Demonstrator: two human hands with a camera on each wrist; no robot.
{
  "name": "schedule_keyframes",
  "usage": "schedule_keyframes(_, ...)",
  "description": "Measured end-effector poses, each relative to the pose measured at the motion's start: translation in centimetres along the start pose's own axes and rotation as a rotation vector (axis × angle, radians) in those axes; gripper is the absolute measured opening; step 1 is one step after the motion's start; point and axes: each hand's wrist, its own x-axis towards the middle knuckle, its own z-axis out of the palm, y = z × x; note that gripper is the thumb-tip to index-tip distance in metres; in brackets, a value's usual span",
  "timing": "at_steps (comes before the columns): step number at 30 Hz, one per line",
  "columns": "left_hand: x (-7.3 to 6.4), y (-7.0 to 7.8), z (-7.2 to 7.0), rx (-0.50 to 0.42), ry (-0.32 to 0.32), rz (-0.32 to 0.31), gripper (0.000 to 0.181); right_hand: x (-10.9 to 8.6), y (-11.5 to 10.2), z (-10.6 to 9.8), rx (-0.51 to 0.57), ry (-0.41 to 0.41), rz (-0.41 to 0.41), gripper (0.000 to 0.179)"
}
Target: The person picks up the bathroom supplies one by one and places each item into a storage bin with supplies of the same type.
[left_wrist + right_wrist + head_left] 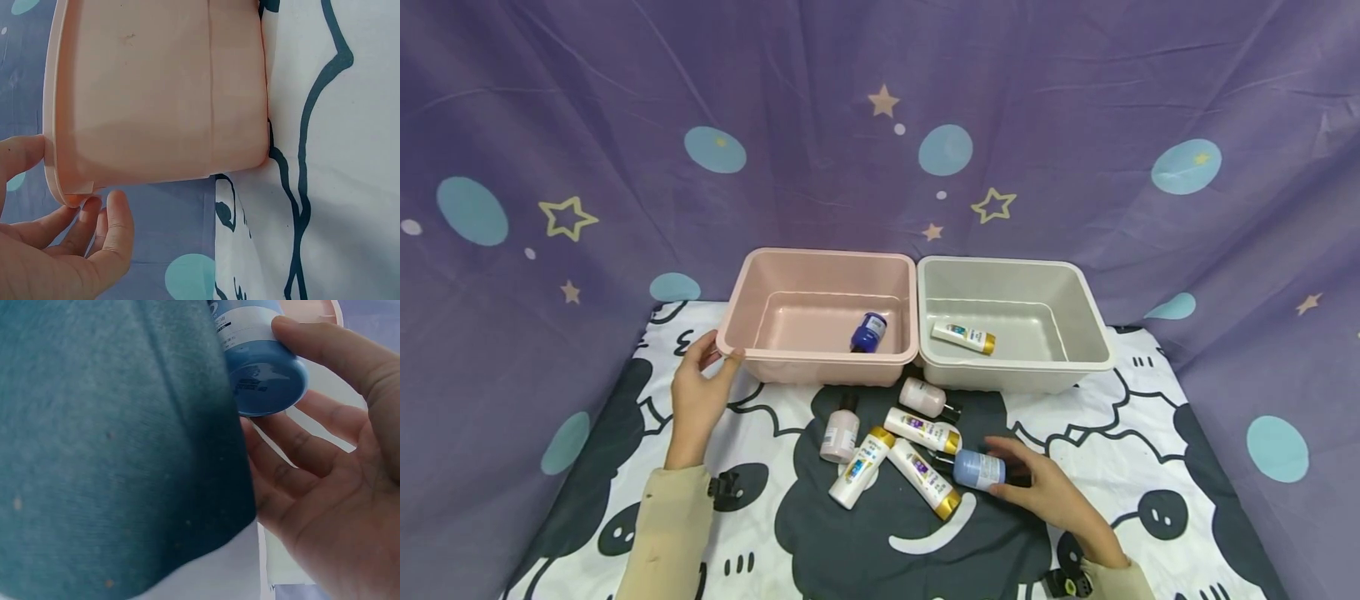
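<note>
At the near left corner of the pink bin (823, 357), my left hand (696, 404) holds the rim (55, 112), thumb on one side and fingertips curled at the corner. My right hand (1048, 492) grips a light blue bottle (979, 470) with a black cap by its base end. The thumb lies on the bottle's side and the fingers are around the other side, partly hidden. Beside that bottle lie white tubes with gold caps, one of them a tube (923, 479) pointing toward me. Two pale pink bottles with black caps, a bottle (839, 433) and another bottle (922, 397), lie near the bins.
A dark blue bottle (869, 332) lies inside the pink bin. The grey-white bin (1018, 367) stands against it on the right and holds a white tube (962, 337). A sheep-patterned cloth (1120, 467) covers the table, with a purple curtain (820, 167) behind.
</note>
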Motion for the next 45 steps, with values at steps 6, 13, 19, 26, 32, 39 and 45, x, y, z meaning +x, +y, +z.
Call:
schedule_keyframes(6,-0.1,-0.2,-0.1,-0.015,0.002,-0.004,0.057,0.1,0.3,0.3,0.022,0.031,-0.011,0.062)
schedule_keyframes(13,-0.2,-0.2,-0.2,-0.017,0.001,-0.006,0.057,0.2,0.1,0.8,0.101,0.091,0.006,0.061)
schedule_keyframes(19,-0.3,-0.2,-0.1,-0.048,-0.003,-0.014,0.058,0.2,0.1,1.2,0.216,0.185,0.006,0.064)
schedule_keyframes(26,-0.4,-0.3,-0.2,-0.045,-0.003,-0.026,0.058,0.6,-1.1,0.7,0.312,0.196,-0.048,0.062)
schedule_keyframes(32,-0.3,-0.2,-0.2,-0.047,-0.011,-0.027,0.060,1.4,-3.1,-0.1,0.345,0.228,-0.092,0.057)
schedule_keyframes(39,-0.1,0.0,-0.1,-0.056,-0.015,-0.032,0.059,2.8,-6.7,-1.3,0.406,0.304,-0.241,0.057)
schedule_keyframes(45,-0.1,0.1,-0.2,-0.065,-0.020,-0.022,0.060,5.1,-9.5,-3.1,0.409,0.326,-0.301,0.056)
